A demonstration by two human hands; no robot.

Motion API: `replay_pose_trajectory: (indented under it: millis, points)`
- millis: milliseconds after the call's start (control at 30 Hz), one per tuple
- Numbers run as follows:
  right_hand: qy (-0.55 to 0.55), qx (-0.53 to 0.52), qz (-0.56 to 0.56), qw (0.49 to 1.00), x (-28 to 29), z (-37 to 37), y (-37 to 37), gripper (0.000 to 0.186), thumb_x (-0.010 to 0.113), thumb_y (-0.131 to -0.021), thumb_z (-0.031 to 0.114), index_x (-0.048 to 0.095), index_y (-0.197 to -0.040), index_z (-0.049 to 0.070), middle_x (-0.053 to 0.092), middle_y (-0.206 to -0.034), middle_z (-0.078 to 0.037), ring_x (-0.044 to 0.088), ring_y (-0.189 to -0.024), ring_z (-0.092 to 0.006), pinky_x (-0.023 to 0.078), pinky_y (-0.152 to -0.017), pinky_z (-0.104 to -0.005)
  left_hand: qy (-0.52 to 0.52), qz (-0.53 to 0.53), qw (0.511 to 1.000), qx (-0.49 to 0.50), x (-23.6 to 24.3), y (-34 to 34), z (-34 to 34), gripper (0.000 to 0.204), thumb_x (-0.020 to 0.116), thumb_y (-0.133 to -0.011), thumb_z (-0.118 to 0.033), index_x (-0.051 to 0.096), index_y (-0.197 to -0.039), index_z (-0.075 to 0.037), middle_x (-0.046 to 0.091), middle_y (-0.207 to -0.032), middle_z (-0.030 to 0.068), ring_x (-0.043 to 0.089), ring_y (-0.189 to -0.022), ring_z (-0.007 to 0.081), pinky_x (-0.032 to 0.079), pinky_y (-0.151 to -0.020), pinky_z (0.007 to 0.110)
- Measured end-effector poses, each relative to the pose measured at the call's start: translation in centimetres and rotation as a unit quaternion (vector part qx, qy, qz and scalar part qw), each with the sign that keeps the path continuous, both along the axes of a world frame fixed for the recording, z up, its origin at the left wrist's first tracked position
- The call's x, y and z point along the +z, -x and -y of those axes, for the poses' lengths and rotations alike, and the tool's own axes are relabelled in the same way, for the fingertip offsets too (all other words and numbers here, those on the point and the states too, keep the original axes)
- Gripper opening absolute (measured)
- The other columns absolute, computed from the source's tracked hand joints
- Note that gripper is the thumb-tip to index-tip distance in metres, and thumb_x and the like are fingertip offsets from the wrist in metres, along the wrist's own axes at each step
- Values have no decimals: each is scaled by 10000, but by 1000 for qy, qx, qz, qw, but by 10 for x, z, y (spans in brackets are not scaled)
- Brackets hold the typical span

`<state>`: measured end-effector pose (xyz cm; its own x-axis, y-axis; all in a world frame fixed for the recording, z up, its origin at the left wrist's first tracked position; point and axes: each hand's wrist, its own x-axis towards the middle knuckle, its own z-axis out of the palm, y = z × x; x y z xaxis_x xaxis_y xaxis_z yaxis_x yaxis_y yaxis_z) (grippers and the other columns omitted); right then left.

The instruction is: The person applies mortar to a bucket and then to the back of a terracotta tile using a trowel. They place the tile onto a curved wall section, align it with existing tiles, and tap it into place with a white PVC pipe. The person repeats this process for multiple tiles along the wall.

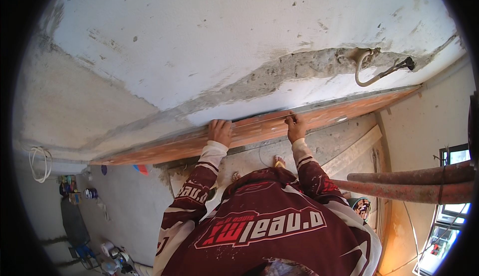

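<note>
Lying beneath left grip (220,132): orange brickwork (259,130)

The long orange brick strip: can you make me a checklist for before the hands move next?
1. Left bare hand on the long orange brick strip: ok, seems to touch it.
2. Firm grip by the right bare hand: cannot tell, anything pinched is too small to see.
3. Strip straight: cannot tell, the lens bends edges.
4. Rusty red metal poles clear of both hands: ok, off to the right.
5. Bent cream tube tucked into the white plastered wall: not ok, it sticks out.
</note>
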<state>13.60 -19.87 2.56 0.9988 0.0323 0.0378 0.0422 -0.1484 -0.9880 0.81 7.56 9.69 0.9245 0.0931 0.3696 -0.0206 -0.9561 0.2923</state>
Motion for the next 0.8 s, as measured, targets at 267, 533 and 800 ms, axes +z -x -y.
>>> replay_pose_trajectory:
  millis: [267,533,800]
  points:
    - [55,3,38,998,-11,5,-2,205,586,-847,86,646,-1009,-25,661,-853,-131,642,-726,-193,497,-690,-298,9,-10,1000,-8,3,-1,2,328,693,-670,-58,649,-994,-22,604,-1030,91,499,-1013,296,406,-895,415]
    - [75,0,34,997,-18,4,-2,183,600,-844,124,657,-929,-27,632,-799,-152,635,-731,-243,487,-681,-329,11,-41,999,-20,7,2,-2,357,649,-693,-43,635,-1048,-11,594,-1083,93,477,-1054,298,394,-921,431]
    - [106,17,59,992,-19,6,-4,177,580,-885,126,638,-880,-41,594,-765,-113,622,-702,-195,489,-652,-293,9,-60,998,-32,8,3,-6,389,598,-693,-18,630,-1080,-3,591,-1102,104,474,-1061,301,386,-935,430]
